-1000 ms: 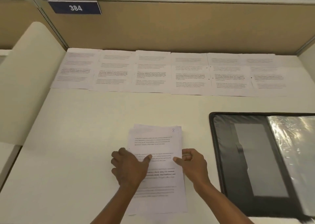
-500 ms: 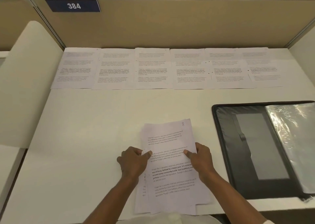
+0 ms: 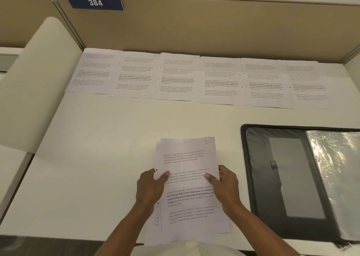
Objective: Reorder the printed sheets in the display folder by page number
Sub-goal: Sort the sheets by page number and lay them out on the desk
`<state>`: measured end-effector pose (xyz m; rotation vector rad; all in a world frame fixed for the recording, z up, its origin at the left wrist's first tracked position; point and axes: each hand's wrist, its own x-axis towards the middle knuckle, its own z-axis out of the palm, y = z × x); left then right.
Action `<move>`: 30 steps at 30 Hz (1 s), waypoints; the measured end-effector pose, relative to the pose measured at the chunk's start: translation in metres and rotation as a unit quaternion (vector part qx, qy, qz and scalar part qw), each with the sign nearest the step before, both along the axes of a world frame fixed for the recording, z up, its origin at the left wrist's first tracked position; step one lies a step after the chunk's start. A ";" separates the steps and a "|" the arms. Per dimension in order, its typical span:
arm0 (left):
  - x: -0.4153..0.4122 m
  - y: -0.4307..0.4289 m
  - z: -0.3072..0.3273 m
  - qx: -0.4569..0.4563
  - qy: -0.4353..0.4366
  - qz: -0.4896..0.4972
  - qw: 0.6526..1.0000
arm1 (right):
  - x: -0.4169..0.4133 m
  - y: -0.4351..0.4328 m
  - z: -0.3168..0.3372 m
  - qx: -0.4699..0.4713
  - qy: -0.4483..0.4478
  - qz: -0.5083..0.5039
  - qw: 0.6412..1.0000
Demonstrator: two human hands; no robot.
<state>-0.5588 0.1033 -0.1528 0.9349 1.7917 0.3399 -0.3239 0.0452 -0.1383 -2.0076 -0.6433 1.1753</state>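
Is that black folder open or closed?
Open: the display folder lies flat, its inside cover and a shiny clear sleeve showing.

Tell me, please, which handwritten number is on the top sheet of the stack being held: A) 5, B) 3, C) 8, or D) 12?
C: a handwritten 8 shows in the top right corner of the top sheet of the stack that the left hand and right hand hold.

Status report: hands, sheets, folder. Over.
Left hand, right hand pinching sheet stack, page 8 on top. Row of sheets at back. Display folder open, right; path unobstructed.
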 end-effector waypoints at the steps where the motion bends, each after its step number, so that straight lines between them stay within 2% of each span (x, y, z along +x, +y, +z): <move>1: 0.000 -0.003 0.003 0.001 -0.019 0.017 1.000 | -0.001 -0.001 0.004 0.016 0.008 0.014 1.000; 5: 0.003 -0.011 0.017 0.021 -0.091 0.067 0.993 | -0.011 -0.008 0.027 0.062 0.056 0.085 0.993; 8: 0.003 -0.014 0.019 0.007 -0.140 0.100 0.985 | -0.019 -0.016 0.035 0.080 0.018 0.179 0.981; 11: 0.000 -0.019 0.019 -0.006 -0.181 0.125 0.975 | -0.021 -0.023 0.038 0.079 -0.016 0.200 0.977; 14: -0.001 -0.027 0.023 -0.001 -0.193 0.131 0.972 | -0.011 -0.020 0.030 0.058 -0.068 0.190 0.978; 23: 0.007 -0.048 0.019 0.049 -0.177 0.157 0.970 | 0.029 -0.007 0.016 0.010 0.008 0.117 0.993; 30: 0.007 -0.052 0.006 0.042 -0.191 0.188 0.963 | 0.035 -0.008 0.008 0.077 0.021 0.073 0.994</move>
